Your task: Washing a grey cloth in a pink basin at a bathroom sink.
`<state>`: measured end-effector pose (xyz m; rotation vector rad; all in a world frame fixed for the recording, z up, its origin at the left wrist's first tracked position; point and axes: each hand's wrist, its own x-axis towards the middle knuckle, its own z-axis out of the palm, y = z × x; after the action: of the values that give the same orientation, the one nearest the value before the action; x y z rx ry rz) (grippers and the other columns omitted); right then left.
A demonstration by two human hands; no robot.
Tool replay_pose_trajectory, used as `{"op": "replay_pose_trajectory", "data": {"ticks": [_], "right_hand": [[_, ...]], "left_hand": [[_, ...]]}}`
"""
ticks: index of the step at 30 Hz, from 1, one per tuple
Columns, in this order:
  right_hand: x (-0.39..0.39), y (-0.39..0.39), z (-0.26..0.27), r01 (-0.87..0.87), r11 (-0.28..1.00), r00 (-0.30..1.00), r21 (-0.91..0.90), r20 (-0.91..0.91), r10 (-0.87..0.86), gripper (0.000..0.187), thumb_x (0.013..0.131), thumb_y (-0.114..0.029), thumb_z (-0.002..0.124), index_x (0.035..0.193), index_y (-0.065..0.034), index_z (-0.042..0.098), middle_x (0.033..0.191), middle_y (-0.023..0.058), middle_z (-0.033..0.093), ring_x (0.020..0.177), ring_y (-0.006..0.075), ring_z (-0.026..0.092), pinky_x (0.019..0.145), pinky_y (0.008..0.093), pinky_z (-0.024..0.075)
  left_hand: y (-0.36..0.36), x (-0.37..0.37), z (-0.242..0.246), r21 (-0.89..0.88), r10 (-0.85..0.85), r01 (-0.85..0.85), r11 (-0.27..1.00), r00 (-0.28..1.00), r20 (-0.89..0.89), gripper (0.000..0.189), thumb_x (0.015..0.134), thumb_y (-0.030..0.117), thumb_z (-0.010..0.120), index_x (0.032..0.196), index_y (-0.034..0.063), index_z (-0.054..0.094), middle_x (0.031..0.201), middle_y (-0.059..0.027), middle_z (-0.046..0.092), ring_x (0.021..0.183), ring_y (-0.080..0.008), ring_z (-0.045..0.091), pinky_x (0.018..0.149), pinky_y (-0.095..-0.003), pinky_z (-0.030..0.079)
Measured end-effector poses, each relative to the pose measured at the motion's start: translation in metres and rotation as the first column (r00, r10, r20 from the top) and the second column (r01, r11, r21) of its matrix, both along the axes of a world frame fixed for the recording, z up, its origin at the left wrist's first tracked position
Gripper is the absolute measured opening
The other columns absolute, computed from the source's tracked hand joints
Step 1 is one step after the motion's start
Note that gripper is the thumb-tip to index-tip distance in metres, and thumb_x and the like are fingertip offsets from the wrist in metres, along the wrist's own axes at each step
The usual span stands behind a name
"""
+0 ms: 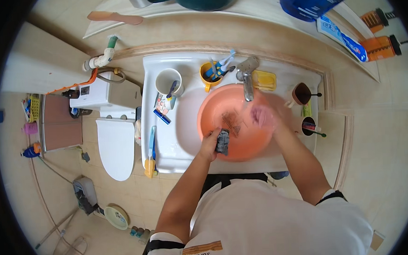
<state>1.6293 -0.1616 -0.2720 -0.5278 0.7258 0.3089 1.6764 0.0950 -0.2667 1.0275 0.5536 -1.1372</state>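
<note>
My left hand [211,144] is closed around a crumpled dark grey cloth [222,141] at the near left rim of an orange plastic basin [206,110]. The basin stands in a white washbasin [164,157]. On the basin's bottom lies a small heap of thin brown strands [232,120]; I cannot tell what they are. My right hand [264,117] is over the basin's right side, blurred, below and right of the spout of the chrome faucet [247,80]. Its fingers are too blurred to tell how they are bent.
Behind the basin stand a white mug [168,81], a yellow cup [207,82] with toothbrushes and a yellow soap dish [264,81]. Two cups [301,94] [308,125] stand on the right rim. A blue brush [152,142] lies on the left rim. A toilet [116,146] stands to the left.
</note>
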Motion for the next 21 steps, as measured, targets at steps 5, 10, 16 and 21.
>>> {"op": "replay_pose_trajectory", "data": {"ticks": [5, 10, 16, 21], "right_hand": [[0.013, 0.018, -0.075, 0.051, 0.997, 0.974, -0.066, -0.216, -0.064, 0.023, 0.083, -0.022, 0.056, 0.099, -0.0056, 0.056, 0.089, 0.0068, 0.06, 0.082, 0.0193, 0.057, 0.075, 0.0309, 0.0478], [0.072, 0.022, -0.112, -0.231, 0.952, 0.973, -0.203, -0.025, 0.231, 0.022, 0.084, -0.029, 0.058, 0.093, -0.0087, 0.059, 0.085, 0.0061, 0.061, 0.082, 0.0187, 0.058, 0.075, 0.0293, 0.0482], [0.076, 0.018, -0.113, -0.328, 0.896, 0.945, -0.298, -0.105, 0.311, 0.018, 0.085, -0.027, 0.058, 0.082, -0.0086, 0.061, 0.071, 0.0019, 0.06, 0.064, 0.0128, 0.056, 0.059, 0.0271, 0.0467], [0.021, 0.032, -0.038, -0.094, 0.779, 0.99, -0.62, -0.142, 0.007, 0.017, 0.084, -0.019, 0.057, 0.088, -0.0033, 0.062, 0.069, 0.002, 0.059, 0.061, 0.011, 0.056, 0.054, 0.0245, 0.0442]], "left_hand": [[-0.004, 0.007, -0.001, -0.013, -0.033, 0.033, 0.999, 0.999, 0.023, 0.032, 0.085, 0.033, 0.058, 0.097, 0.0032, 0.059, 0.073, -0.0044, 0.06, 0.06, -0.0147, 0.06, 0.049, -0.0298, 0.051], [-0.021, -0.003, -0.006, 0.054, -0.106, 0.1, 0.994, 0.984, 0.141, 0.034, 0.083, 0.032, 0.059, 0.097, 0.0013, 0.057, 0.076, -0.0069, 0.061, 0.061, -0.0162, 0.062, 0.048, -0.0294, 0.052], [-0.073, 0.012, -0.042, -0.037, 0.027, -0.024, 0.999, 0.996, 0.084, 0.024, 0.087, 0.024, 0.047, 0.097, 0.0024, 0.053, 0.076, -0.0107, 0.061, 0.06, -0.0215, 0.062, 0.046, -0.0342, 0.051], [-0.116, 0.031, -0.085, -0.224, -0.035, 0.026, 0.974, 0.999, -0.038, 0.013, 0.085, 0.018, 0.046, 0.086, 0.0059, 0.051, 0.07, -0.0092, 0.057, 0.059, -0.0216, 0.06, 0.047, -0.0345, 0.05]]}}
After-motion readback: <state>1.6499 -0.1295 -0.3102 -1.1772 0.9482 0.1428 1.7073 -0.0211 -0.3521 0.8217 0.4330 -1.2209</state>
